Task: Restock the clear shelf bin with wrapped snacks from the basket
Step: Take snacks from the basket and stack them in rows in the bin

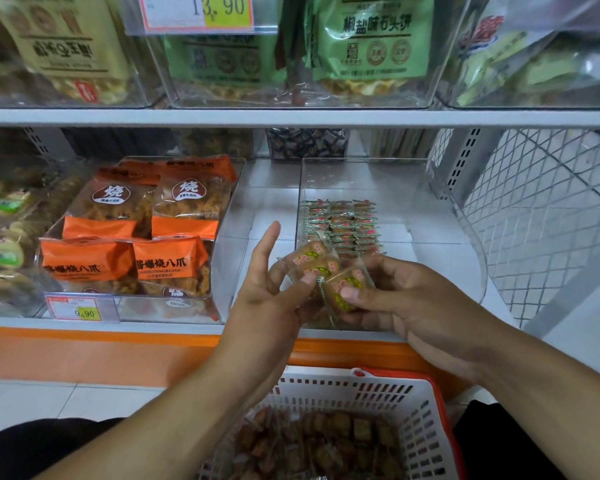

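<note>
Here both hands (329,299) pinch wrapped snacks (326,271), flat faces up, before clear bin (465,237).

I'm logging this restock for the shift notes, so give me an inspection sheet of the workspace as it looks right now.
Surface: white shelf with an orange front edge.
Job's things: clear bin holds stacked wrapped snacks; white basket below holds more.
Clutter: orange snack bags in the neighbouring bin; price tag reads 9.90.
Hands: left hand and right hand together hold a few held snacks before the bin.
Cables: nothing seen.
Surroundings: upper shelf bins of green packets; wire mesh panel at right.
</note>
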